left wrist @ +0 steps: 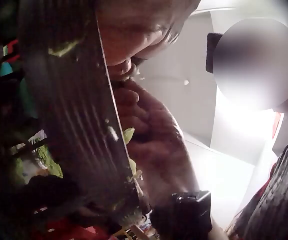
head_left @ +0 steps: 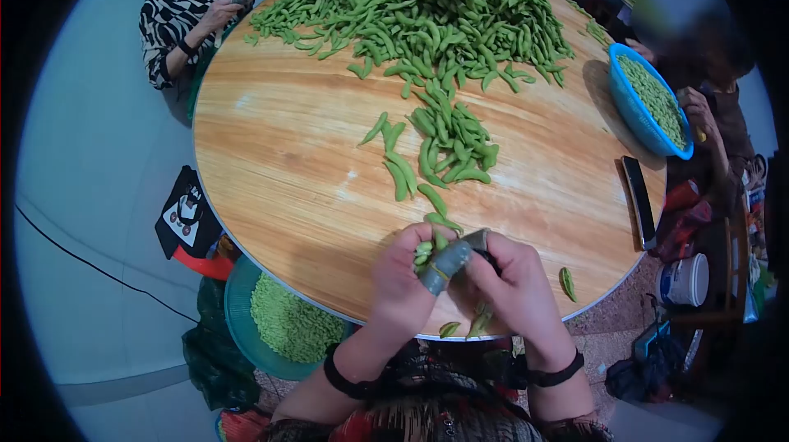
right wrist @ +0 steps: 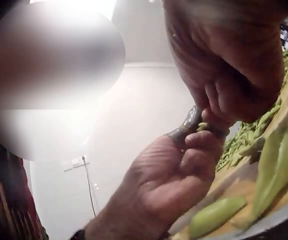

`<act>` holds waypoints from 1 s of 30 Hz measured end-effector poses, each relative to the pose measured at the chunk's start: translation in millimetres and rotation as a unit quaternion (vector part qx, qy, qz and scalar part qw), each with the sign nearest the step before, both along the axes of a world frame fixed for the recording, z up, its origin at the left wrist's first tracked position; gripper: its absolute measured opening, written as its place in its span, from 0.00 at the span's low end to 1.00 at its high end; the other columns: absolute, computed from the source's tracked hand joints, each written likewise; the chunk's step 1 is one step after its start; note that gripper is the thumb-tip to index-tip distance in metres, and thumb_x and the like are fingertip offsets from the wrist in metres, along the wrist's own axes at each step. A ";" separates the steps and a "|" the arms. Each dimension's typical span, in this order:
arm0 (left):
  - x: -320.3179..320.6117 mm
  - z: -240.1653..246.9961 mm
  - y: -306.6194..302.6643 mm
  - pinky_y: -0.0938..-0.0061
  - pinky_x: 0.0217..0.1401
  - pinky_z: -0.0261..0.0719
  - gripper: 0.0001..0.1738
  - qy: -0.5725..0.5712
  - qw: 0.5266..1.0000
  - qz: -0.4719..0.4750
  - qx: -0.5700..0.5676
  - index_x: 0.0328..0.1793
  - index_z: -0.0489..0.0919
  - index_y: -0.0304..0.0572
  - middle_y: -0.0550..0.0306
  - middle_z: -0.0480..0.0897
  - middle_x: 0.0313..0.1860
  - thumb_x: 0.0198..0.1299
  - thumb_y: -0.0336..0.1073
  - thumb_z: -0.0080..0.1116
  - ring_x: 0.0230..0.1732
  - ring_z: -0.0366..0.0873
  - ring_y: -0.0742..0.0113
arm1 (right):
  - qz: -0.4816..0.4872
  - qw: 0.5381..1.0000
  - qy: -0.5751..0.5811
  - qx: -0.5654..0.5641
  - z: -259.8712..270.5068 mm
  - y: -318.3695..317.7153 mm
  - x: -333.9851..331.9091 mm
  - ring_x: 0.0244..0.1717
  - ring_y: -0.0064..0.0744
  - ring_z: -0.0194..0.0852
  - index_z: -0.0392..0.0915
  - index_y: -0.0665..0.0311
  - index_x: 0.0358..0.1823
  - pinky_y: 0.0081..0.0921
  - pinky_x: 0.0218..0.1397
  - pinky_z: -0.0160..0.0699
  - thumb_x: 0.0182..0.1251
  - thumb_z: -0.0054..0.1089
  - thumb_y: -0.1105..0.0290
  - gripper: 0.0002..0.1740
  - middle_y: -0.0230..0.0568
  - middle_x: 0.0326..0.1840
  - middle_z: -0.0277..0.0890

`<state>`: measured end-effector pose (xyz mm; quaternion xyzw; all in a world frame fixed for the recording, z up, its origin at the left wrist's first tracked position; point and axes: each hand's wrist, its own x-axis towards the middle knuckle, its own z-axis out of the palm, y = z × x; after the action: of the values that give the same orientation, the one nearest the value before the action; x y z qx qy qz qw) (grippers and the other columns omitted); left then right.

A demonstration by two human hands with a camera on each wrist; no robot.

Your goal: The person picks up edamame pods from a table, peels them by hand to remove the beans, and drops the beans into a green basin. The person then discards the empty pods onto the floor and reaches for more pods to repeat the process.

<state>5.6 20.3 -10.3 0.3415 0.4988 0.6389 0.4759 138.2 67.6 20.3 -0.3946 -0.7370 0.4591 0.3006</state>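
Observation:
Close over the near table edge, both hands meet at a green soybean pod. My left hand holds the pod, with pale shelled beans showing in its curled fingers. A grey cover with a yellow band wraps the left thumb. My right hand has its fingers curled in against the left thumb, pinching at the pod's end, largely hidden by the fingers. In the right wrist view, the right hand is above the left hand, fingertips together, with beans between them.
A big pod heap covers the far side of the round wooden table; a smaller pile trails nearer. A teal basket of shelled beans stands lower left. A blue basket and phone are right. Other people sit around.

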 end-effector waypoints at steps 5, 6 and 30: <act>-7.6 3.4 -2.6 0.92 0.25 0.63 0.17 -0.124 0.988 -0.075 0.046 0.53 0.73 0.31 0.62 0.76 0.31 0.54 0.21 0.52 0.27 0.70 0.81 | 0.005 0.895 0.194 -0.402 8.7 9.7 -0.1 0.19 0.12 0.57 0.73 0.64 0.29 0.13 0.21 0.55 0.68 0.51 0.69 0.10 0.25 0.19 0.69; -7.5 4.4 -2.5 0.92 0.25 0.63 0.17 -0.124 0.988 -0.077 0.047 0.53 0.73 0.31 0.62 0.76 0.31 0.54 0.21 0.52 0.27 0.70 0.81 | 0.005 0.917 0.168 -0.361 3.8 9.2 -1.3 0.20 0.13 0.59 0.71 0.66 0.29 0.15 0.21 0.58 0.68 0.52 0.68 0.11 0.27 0.19 0.69; -25.9 22.5 -35.5 0.76 0.36 0.72 0.14 0.185 0.969 -0.157 0.047 0.44 0.82 0.37 0.56 0.79 0.29 0.49 0.24 0.61 0.31 0.75 0.69 | 0.019 0.910 -0.321 0.259 -3.7 9.1 -2.4 0.25 0.51 0.75 0.70 0.65 0.32 0.41 0.27 0.73 0.58 0.57 0.67 0.09 0.50 0.22 0.74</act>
<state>-20.3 -15.2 12.3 0.5494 0.4879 0.5048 0.4531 135.7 76.7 16.6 -0.4146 -0.8944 0.1058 0.1302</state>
